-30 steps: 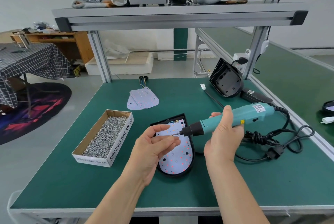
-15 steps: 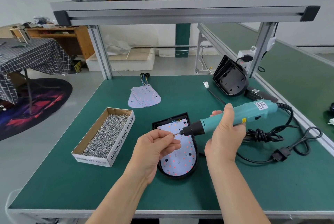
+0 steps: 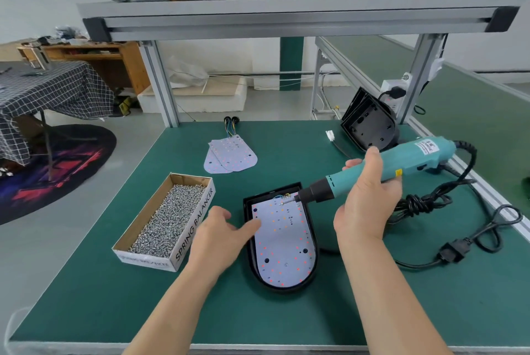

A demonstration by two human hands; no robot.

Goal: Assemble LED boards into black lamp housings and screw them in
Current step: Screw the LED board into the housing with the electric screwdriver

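Because your right hand (image 3: 367, 199) is wrapped around the middle of the teal electric screwdriver (image 3: 424, 158), that stretch of its barrel is hidden from you, and the small screw (image 3: 284, 203) at the bit is too fine to tell whether it touches the LED board (image 3: 282, 248) or hangs just above it. Your right forearm also covers part of the right wall of the black lamp housing (image 3: 286, 289), and everything on the overhead shelf (image 3: 286, 16) is cut off by the top of the view. Your left hand (image 3: 220, 237) holds nothing: its fingers are loose and spread, with the forefinger tip lying at the board's left edge, though you cannot tell whether it is pressing. The housing lies flat in the middle of the bench in front of you, board seated inside, long axis running away from you, rounded end nearest you and straight end, with its wires, farthest. The screwdriver slants from upper right down to lower left, bit aimed at the board's far end. You are working on a green mat (image 3: 114, 283); a cardboard box of screws (image 3: 198, 225) sits just left of the housing, spare LED boards (image 3: 231, 156) lie farther back, empty housings (image 3: 370, 125) lean at the back right, and the black cable (image 3: 421, 205) is bundled to the right. Beyond the bench are a checked tablecloth (image 3: 51, 90), a dark rug (image 3: 57, 165) and a wooden desk (image 3: 114, 59).
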